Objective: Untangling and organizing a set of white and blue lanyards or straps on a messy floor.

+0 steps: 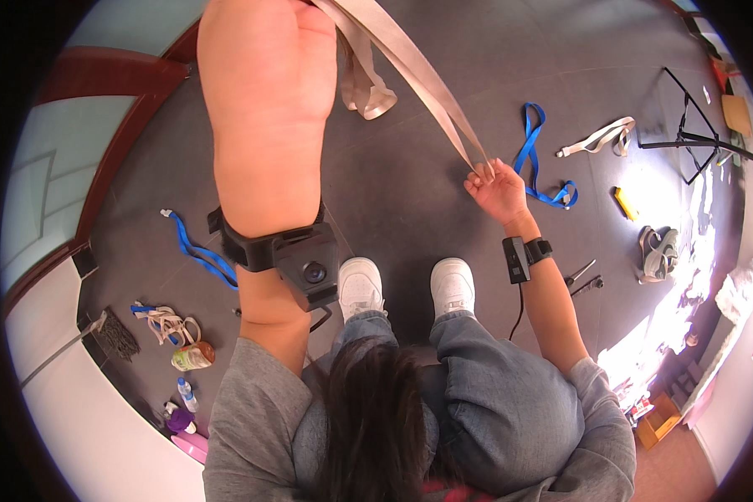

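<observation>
A long beige fabric strap point(408, 59) stretches from the top edge of the view down to my right hand point(499, 188), whose fingers pinch its looped end. My left hand point(314, 16) is raised close to the camera at the top edge; its palm base shows, but its fingers are cut off, so its grip cannot be seen. The strap passes right beside it, and a folded part of the strap hangs below. Cameras on black bands are strapped to both forearms. A blue strap point(530, 154) lies on the floor just beyond my right hand.
Another beige strap point(602, 135), a yellow object point(625, 203), a black folding frame point(696, 141) and a shoe point(659, 254) lie right. On the left are a blue strap point(191, 248), a tangle of straps point(166, 323), a mop head point(118, 334) and bottles point(187, 394).
</observation>
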